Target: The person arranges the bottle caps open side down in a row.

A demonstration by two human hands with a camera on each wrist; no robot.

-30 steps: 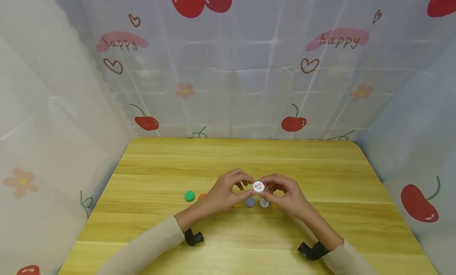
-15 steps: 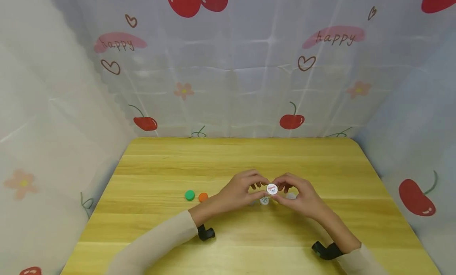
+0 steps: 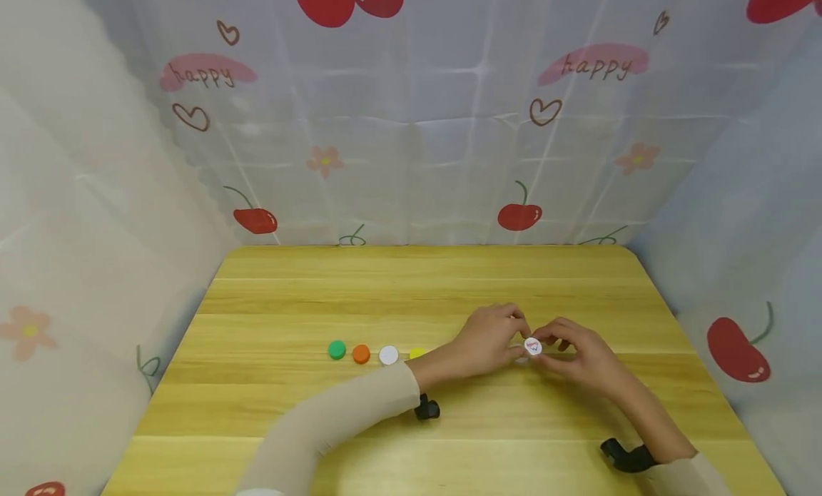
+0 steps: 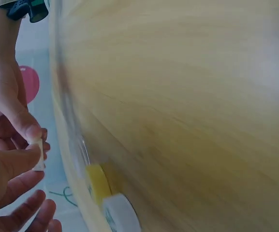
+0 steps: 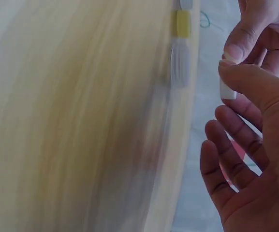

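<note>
A white bottle cap (image 3: 533, 346) with a red and blue print on top is pinched between both hands, raised above the table. My left hand (image 3: 491, 342) grips its left edge with thumb and fingertips. From the other side my right hand (image 3: 581, 357) pinches it the same way. In the right wrist view the white cap (image 5: 227, 92) is seen edge-on between the two thumbs, and the right hand's other fingers spread loosely. Below the hands, a clear round piece (image 5: 180, 67) and a yellow cap (image 5: 183, 24) sit on the table.
Left of the hands, a green cap (image 3: 337, 350), an orange cap (image 3: 361, 354), a white cap (image 3: 388, 355) and a partly covered yellow cap (image 3: 417, 353) form a row on the wooden table (image 3: 289, 410). A printed curtain (image 3: 411, 182) stands behind the far edge.
Both hands have moved right along the row, carrying the printed white cap between them. The orange, white and yellow caps at the left have come out from behind the left arm.
</note>
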